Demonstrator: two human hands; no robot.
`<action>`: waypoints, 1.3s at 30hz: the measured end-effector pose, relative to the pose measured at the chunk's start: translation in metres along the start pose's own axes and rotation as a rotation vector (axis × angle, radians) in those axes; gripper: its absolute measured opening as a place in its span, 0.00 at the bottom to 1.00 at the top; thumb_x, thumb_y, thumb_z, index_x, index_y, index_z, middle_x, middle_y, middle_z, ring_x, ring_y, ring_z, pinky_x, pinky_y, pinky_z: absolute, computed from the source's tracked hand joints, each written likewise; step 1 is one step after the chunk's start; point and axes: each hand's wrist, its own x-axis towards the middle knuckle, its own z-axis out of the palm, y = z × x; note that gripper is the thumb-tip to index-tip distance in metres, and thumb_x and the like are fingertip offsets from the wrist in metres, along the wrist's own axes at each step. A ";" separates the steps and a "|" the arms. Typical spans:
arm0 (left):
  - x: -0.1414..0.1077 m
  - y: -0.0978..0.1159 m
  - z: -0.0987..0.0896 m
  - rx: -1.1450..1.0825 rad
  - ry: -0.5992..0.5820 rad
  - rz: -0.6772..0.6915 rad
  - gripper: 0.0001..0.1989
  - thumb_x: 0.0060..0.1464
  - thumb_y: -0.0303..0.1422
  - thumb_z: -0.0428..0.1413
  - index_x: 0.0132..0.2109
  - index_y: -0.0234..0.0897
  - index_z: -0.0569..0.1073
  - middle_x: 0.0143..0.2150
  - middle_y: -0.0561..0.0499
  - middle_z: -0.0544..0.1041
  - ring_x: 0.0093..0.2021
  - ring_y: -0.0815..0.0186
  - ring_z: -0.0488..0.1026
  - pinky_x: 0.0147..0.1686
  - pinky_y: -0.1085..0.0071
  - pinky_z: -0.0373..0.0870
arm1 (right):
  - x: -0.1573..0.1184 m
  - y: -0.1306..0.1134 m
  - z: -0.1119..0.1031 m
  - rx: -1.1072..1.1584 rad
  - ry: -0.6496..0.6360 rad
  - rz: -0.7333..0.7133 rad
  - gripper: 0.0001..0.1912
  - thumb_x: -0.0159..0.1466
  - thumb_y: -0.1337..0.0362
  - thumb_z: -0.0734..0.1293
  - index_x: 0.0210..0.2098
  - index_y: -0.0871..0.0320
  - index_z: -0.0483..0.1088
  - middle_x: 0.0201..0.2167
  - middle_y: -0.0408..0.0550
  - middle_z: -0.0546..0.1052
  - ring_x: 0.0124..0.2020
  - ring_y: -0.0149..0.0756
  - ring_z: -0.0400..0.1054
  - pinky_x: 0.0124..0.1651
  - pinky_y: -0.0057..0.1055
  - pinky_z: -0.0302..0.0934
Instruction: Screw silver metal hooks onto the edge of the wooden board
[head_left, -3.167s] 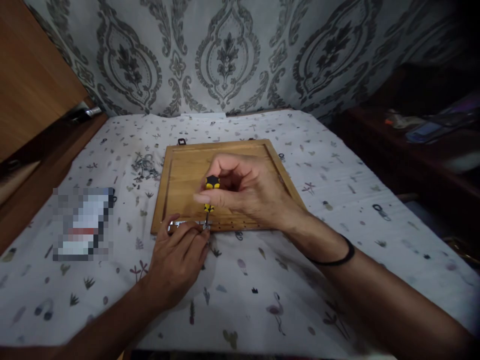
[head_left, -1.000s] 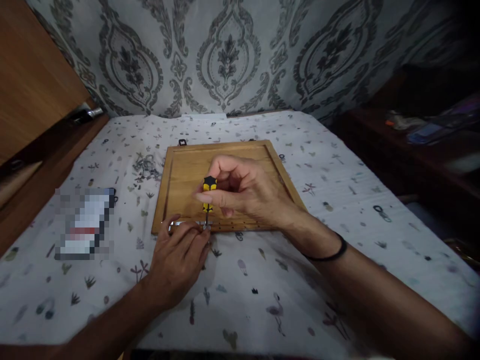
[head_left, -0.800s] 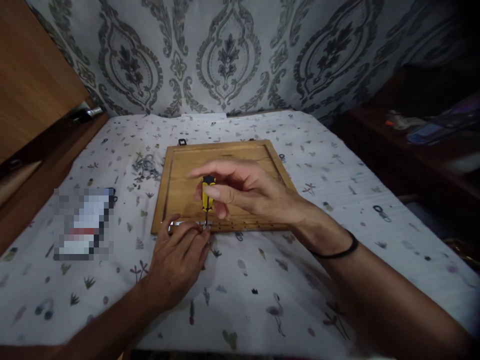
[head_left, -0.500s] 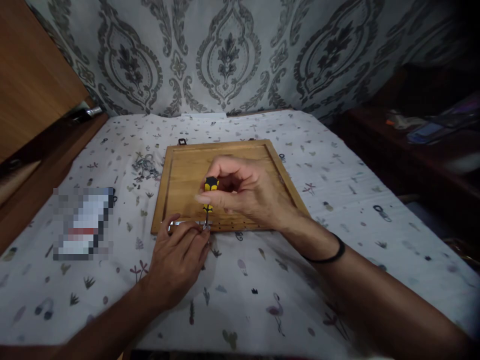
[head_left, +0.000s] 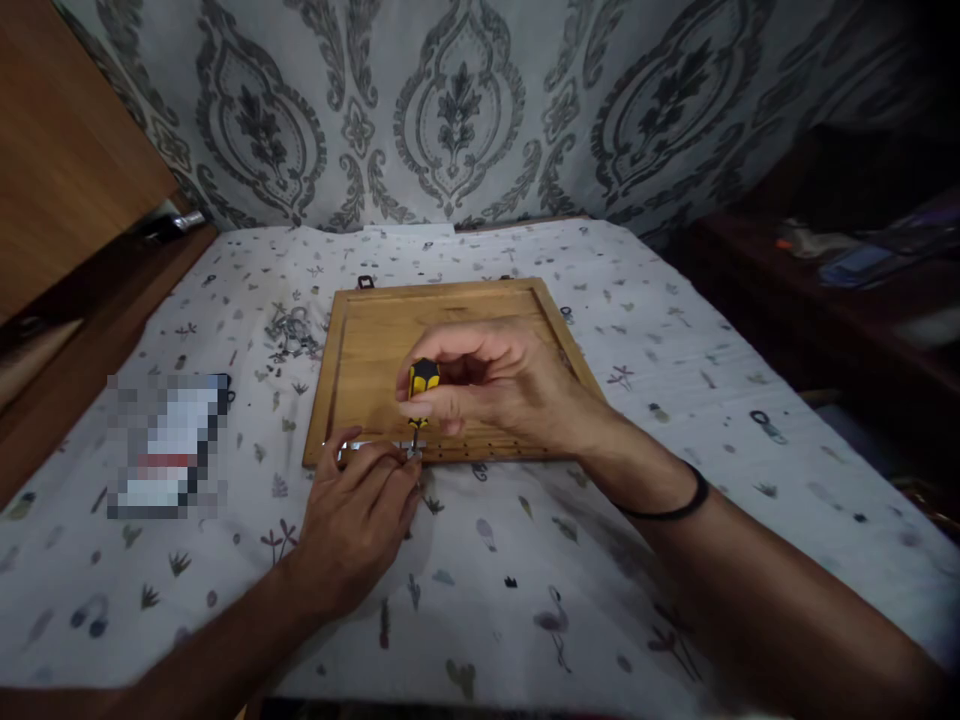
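Note:
My right hand [head_left: 510,390] is closed around the stubby black-and-yellow handle of a screwdriver [head_left: 425,374]. The screwdriver stands nearly upright, its shaft pointing down at a small shiny metal fitting [head_left: 414,452] on the near edge of a framed wooden panel [head_left: 375,350]. Bent fingers of my left hand [head_left: 356,530] press on that fitting, and its thumb lies by the panel's near left corner. The fingers partly cover the bright metal along the edge. Small dark holes run along the near edge to the right. Whether a screw sits under the tip is too small to tell.
A pile of small metal hardware [head_left: 294,332] lies left of the panel. Nearer is a blurred-out phone-like object [head_left: 169,450]. The patterned white cloth [head_left: 480,600] covers the surface. Wooden furniture [head_left: 75,150] stands at left, a dark shelf with items [head_left: 862,265] at right.
My right hand has turned slightly with the screwdriver handle, and its wrist has shifted a little to the right and down. My left hand and the panel have stayed put.

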 end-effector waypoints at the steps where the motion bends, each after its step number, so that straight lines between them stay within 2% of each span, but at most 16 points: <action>1: 0.000 0.000 0.000 -0.003 -0.002 0.002 0.05 0.64 0.24 0.54 0.46 0.30 0.72 0.35 0.48 0.82 0.40 0.60 0.77 0.54 0.52 0.64 | 0.001 0.001 0.002 -0.035 0.030 -0.018 0.14 0.58 0.60 0.76 0.28 0.62 0.69 0.22 0.36 0.66 0.21 0.21 0.60 0.22 0.19 0.58; 3: 0.000 0.000 0.000 -0.007 -0.005 0.004 0.05 0.64 0.24 0.54 0.46 0.30 0.72 0.35 0.48 0.82 0.41 0.60 0.78 0.54 0.52 0.64 | 0.001 0.001 0.004 -0.088 0.063 -0.039 0.14 0.59 0.62 0.75 0.27 0.62 0.68 0.22 0.36 0.65 0.22 0.20 0.58 0.22 0.18 0.54; 5: 0.000 0.000 0.000 -0.004 -0.009 0.001 0.05 0.64 0.24 0.53 0.46 0.31 0.72 0.36 0.48 0.82 0.41 0.60 0.78 0.54 0.52 0.63 | 0.000 -0.002 0.003 -0.094 0.042 -0.041 0.13 0.61 0.63 0.74 0.28 0.62 0.68 0.24 0.37 0.66 0.22 0.20 0.58 0.23 0.18 0.54; 8: -0.001 0.000 0.000 0.011 -0.016 -0.003 0.05 0.65 0.25 0.53 0.46 0.32 0.72 0.36 0.48 0.82 0.41 0.59 0.78 0.55 0.52 0.63 | -0.003 -0.006 -0.003 -0.065 -0.038 -0.002 0.08 0.64 0.64 0.72 0.37 0.62 0.70 0.29 0.39 0.69 0.25 0.20 0.62 0.27 0.18 0.59; 11: -0.001 -0.001 0.000 0.001 -0.014 0.001 0.06 0.64 0.24 0.54 0.46 0.31 0.72 0.36 0.48 0.82 0.41 0.59 0.77 0.55 0.52 0.63 | -0.004 -0.007 -0.008 -0.036 -0.125 0.045 0.11 0.66 0.64 0.70 0.46 0.62 0.71 0.32 0.41 0.72 0.26 0.22 0.66 0.30 0.22 0.65; 13: -0.001 -0.001 0.000 -0.007 -0.009 0.004 0.06 0.63 0.24 0.54 0.46 0.31 0.72 0.35 0.48 0.82 0.41 0.60 0.77 0.55 0.52 0.63 | -0.003 -0.005 -0.008 -0.006 -0.121 0.050 0.12 0.64 0.62 0.71 0.43 0.63 0.72 0.30 0.41 0.71 0.24 0.22 0.66 0.29 0.22 0.66; 15: -0.001 -0.001 0.000 -0.007 -0.008 0.006 0.05 0.62 0.24 0.55 0.46 0.30 0.73 0.34 0.49 0.81 0.40 0.60 0.77 0.55 0.52 0.64 | -0.002 -0.002 -0.004 0.004 -0.055 0.036 0.13 0.62 0.59 0.73 0.37 0.62 0.72 0.26 0.39 0.70 0.23 0.23 0.64 0.27 0.22 0.64; 18: 0.000 0.000 0.000 -0.008 -0.010 0.008 0.05 0.62 0.24 0.55 0.45 0.30 0.73 0.34 0.49 0.81 0.41 0.60 0.78 0.55 0.53 0.63 | 0.000 0.002 0.002 -0.105 0.064 -0.035 0.15 0.58 0.58 0.76 0.28 0.61 0.69 0.23 0.38 0.67 0.23 0.23 0.60 0.24 0.21 0.56; 20: 0.000 0.000 0.000 -0.008 -0.010 0.008 0.05 0.63 0.24 0.54 0.45 0.30 0.73 0.35 0.48 0.81 0.41 0.60 0.78 0.55 0.53 0.63 | 0.000 0.002 0.004 -0.187 0.096 -0.078 0.16 0.58 0.59 0.76 0.26 0.61 0.67 0.23 0.37 0.66 0.23 0.22 0.57 0.24 0.22 0.51; 22: 0.000 0.000 0.000 -0.006 -0.005 0.001 0.05 0.63 0.24 0.54 0.45 0.30 0.73 0.35 0.48 0.81 0.41 0.60 0.78 0.55 0.53 0.64 | 0.000 0.001 0.003 -0.212 0.074 -0.087 0.14 0.60 0.61 0.75 0.27 0.61 0.67 0.24 0.38 0.66 0.24 0.22 0.56 0.24 0.22 0.51; 25: 0.000 0.001 0.000 -0.001 0.002 -0.003 0.04 0.64 0.24 0.54 0.45 0.31 0.73 0.34 0.49 0.81 0.41 0.60 0.77 0.55 0.53 0.64 | -0.002 -0.003 0.001 -0.181 -0.006 -0.047 0.09 0.63 0.63 0.72 0.36 0.61 0.70 0.31 0.40 0.71 0.28 0.23 0.61 0.29 0.22 0.56; 27: 0.001 0.001 0.000 0.006 0.002 0.002 0.04 0.64 0.24 0.54 0.45 0.31 0.73 0.35 0.49 0.81 0.41 0.60 0.77 0.55 0.53 0.64 | -0.003 -0.005 -0.001 -0.160 -0.045 -0.003 0.09 0.64 0.62 0.71 0.38 0.62 0.71 0.32 0.41 0.71 0.30 0.24 0.63 0.31 0.22 0.58; 32: 0.000 0.000 0.000 0.007 0.001 0.006 0.05 0.64 0.24 0.54 0.46 0.30 0.73 0.36 0.48 0.82 0.41 0.61 0.77 0.55 0.53 0.63 | 0.000 -0.003 0.001 -0.196 -0.051 0.007 0.16 0.63 0.56 0.72 0.29 0.61 0.69 0.23 0.38 0.64 0.25 0.24 0.59 0.26 0.24 0.53; 39: 0.000 -0.001 0.000 0.008 0.004 0.010 0.05 0.63 0.24 0.54 0.46 0.32 0.72 0.35 0.49 0.82 0.40 0.61 0.77 0.54 0.53 0.64 | -0.001 -0.001 0.006 -0.143 0.003 -0.016 0.18 0.62 0.54 0.72 0.26 0.59 0.66 0.23 0.37 0.64 0.24 0.24 0.58 0.25 0.24 0.53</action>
